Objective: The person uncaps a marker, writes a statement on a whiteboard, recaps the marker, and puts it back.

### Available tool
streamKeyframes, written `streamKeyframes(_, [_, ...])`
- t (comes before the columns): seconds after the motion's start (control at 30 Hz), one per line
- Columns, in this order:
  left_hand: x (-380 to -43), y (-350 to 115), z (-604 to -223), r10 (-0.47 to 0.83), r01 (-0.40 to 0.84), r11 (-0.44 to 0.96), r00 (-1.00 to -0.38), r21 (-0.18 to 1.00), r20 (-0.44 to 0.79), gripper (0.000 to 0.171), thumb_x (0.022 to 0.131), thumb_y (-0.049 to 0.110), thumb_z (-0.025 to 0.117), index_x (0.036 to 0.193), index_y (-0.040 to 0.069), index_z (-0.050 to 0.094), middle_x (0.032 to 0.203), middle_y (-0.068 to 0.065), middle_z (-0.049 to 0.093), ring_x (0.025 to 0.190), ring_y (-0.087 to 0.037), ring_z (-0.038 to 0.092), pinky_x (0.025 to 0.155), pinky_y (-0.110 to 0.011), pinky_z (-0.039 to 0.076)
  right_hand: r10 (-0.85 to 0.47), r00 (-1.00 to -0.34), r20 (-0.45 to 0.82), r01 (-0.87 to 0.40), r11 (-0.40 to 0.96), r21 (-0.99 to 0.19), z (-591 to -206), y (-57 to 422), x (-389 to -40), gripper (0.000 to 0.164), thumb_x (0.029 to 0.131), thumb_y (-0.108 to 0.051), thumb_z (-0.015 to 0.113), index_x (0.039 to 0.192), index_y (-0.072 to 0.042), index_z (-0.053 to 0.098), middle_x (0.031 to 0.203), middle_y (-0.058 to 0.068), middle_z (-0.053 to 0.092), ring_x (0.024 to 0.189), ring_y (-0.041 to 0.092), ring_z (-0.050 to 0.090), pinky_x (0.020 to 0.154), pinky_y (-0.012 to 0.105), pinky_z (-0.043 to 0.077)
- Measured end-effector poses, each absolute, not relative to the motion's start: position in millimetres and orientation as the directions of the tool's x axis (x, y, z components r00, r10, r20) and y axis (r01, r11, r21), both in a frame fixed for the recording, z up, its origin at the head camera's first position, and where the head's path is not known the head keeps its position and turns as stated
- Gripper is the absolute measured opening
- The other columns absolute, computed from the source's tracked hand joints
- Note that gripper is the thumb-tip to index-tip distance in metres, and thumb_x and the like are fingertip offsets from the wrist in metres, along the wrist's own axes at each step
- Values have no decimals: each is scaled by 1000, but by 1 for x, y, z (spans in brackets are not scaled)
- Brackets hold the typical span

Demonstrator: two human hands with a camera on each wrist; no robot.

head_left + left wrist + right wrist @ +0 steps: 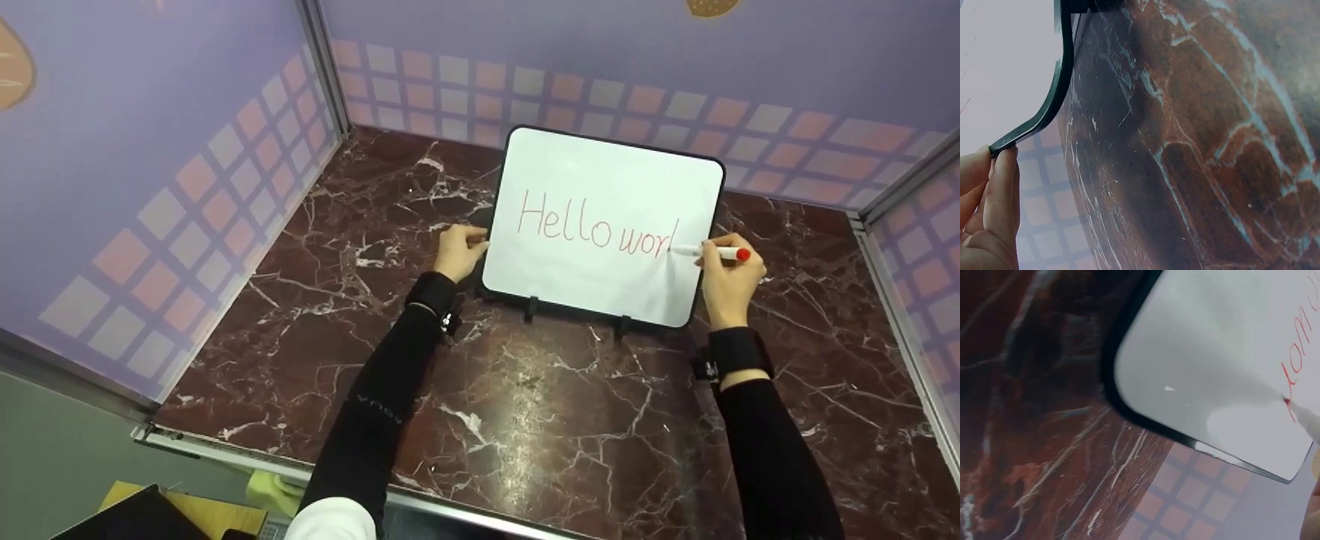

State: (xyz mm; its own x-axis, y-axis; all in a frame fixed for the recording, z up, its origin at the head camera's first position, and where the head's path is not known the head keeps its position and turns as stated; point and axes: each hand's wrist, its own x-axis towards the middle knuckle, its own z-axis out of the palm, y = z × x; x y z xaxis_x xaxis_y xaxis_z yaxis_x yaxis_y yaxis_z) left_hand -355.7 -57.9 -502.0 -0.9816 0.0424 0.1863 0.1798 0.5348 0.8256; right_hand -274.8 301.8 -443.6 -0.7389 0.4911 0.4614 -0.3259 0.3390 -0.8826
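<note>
A black-framed whiteboard [577,274] leans back on a small stand, with the red handwriting "Hello worl" [566,221] across its middle. At its left edge, my left hand [459,253] pinches the frame between thumb and fingers; the left wrist view shows these fingers [1000,197] at the black rim [1050,107]. My right hand [731,281] holds a white marker with a red end [726,253] in front of the board's right side. In the right wrist view the marker's red tip [1287,400] is at the last letters, while most of that hand lies outside the picture.
The board's black stand feet [531,309] rest on a dark red marbled tabletop [525,420]. Purple panels with pink and white squares [420,90] enclose the back and sides. Below the table's front edge are a yellow surface [217,516] and a dark object [139,517].
</note>
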Motion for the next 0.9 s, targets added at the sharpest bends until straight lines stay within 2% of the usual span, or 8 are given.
streamKeyframes(0.13, [-357,-60,-500,38,175,536,-982,826,183,27,90,0,68,116,-7,69,109,-23,73,98,-34,71,89,-38,58,506,-742,439,-302,333,-893,-445,305,-271,13,85,5,58,76,12,63,56,-7,60,49,0,54,49,13,42])
streamKeyframes(0.27, [-357,-59,-501,39,167,536,-984,828,173,28,90,1,68,117,-6,69,108,-23,73,97,-33,71,88,-37,58,560,-700,443,-344,280,-896,-445,308,-269,13,86,6,59,73,7,61,60,-4,60,51,1,55,51,13,47])
streamKeyframes(0.4, [-356,-58,-502,39,174,537,-983,826,181,27,89,0,68,115,-7,70,107,-23,73,96,-33,72,87,-37,58,579,-678,454,-362,275,-891,-444,309,-268,14,88,7,59,73,5,60,62,-8,59,51,-1,56,52,14,52])
streamKeyframes(0.67, [-356,-57,-502,41,177,534,-982,827,183,27,90,1,68,116,-7,70,107,-23,73,96,-34,72,87,-38,58,545,-715,439,-308,318,-897,-444,310,-270,15,89,1,61,84,16,62,61,-13,60,53,-2,56,53,13,48])
streamKeyframes(0.8, [-355,-58,-502,40,169,535,-984,828,175,27,90,0,67,116,-6,70,107,-22,73,96,-33,71,88,-38,58,525,-723,448,-284,365,-886,-447,313,-269,13,87,3,60,80,14,63,56,-14,58,50,-4,53,50,12,43])
streamKeyframes(0.9, [-355,-58,-502,40,169,534,-984,829,175,27,90,0,67,116,-7,70,108,-23,73,97,-34,71,88,-38,58,542,-704,459,-298,362,-883,-448,317,-271,12,86,5,60,78,13,62,60,-12,59,50,-4,54,51,12,45])
